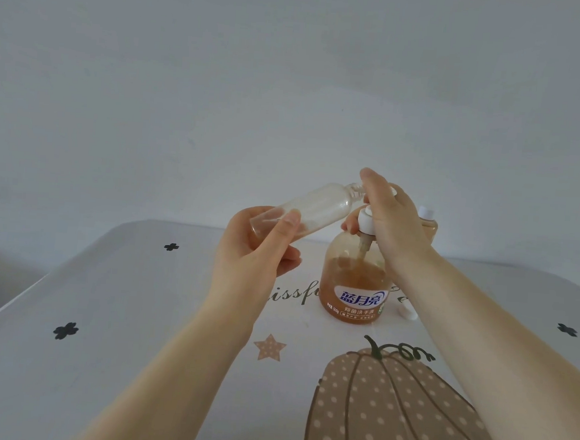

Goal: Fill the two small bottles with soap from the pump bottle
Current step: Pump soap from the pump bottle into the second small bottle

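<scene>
An amber pump bottle (354, 289) with a blue-lettered label stands on the table, about half full of soap. My right hand (390, 220) rests on its white pump head (367, 220), covering most of it. My left hand (255, 251) holds a clear small bottle (317, 208) by its base, tilted with its open threaded neck up against the pump's spout. A second small bottle (427, 222) with a white cap stands behind my right hand, mostly hidden. A loose white cap (407, 312) lies on the table to the right of the pump bottle.
The table (119, 328) wears a white cloth printed with a dotted pumpkin, a star, black clovers and script lettering. Its rounded far edge meets a plain grey wall (291, 82). The floor shows at the far left.
</scene>
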